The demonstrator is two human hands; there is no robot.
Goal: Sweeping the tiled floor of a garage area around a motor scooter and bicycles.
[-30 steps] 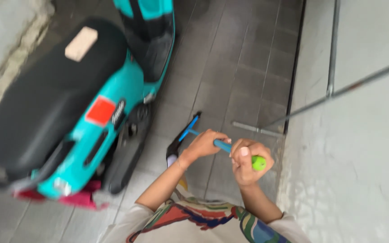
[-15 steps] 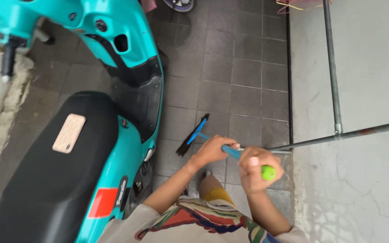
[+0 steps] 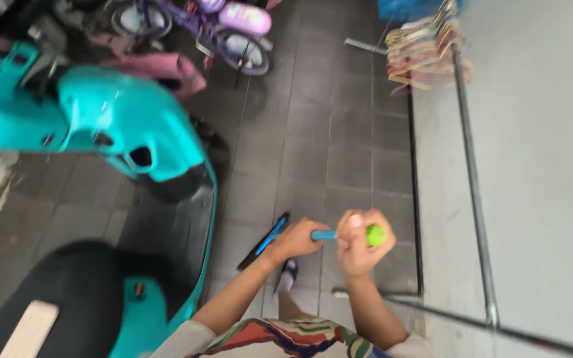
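Leftmost, a turquoise scooter [image 3: 121, 126] with a black seat [image 3: 54, 292] stands on the grey tiled floor [image 3: 339, 132]. Beside it, the left hand [image 3: 294, 240] is closed around the blue handle [image 3: 324, 235] of a broom, whose dark head [image 3: 264, 241] rests low on the floor next to the scooter. Just right of it, the right hand [image 3: 358, 246] is closed on the same handle, near its green end cap [image 3: 375, 235]. Further right, a metal rack pole [image 3: 473, 192] runs along the pale wall [image 3: 545, 166], with clothes hangers [image 3: 422, 50] at its far end. A purple child's bicycle [image 3: 213, 26] is parked at the back.
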